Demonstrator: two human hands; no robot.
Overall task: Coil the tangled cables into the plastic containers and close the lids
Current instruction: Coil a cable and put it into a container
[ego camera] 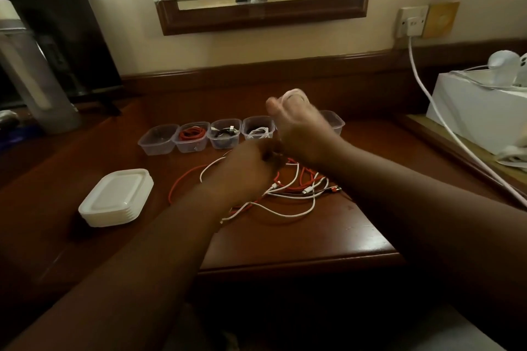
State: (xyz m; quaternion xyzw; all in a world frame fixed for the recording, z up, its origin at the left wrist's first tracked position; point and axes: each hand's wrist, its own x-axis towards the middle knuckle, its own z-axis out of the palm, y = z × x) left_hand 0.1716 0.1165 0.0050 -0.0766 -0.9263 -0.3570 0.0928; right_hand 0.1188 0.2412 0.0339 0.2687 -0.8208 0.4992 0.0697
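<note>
Right hand point(299, 125) grip blurred, curled round white cable point(291, 94); left hand point(245, 171) grip unclear.

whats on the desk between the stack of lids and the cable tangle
In the head view, only bare desk separates the stack of lids from the cable tangle; an outlying red cable loop reaches closest to the lids.

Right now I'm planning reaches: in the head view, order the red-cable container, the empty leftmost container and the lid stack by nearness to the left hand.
From the left hand:
1. Red-cable container, just behind, left.
2. Empty leftmost container, row's end.
3. Lid stack, farthest, near left.
</note>
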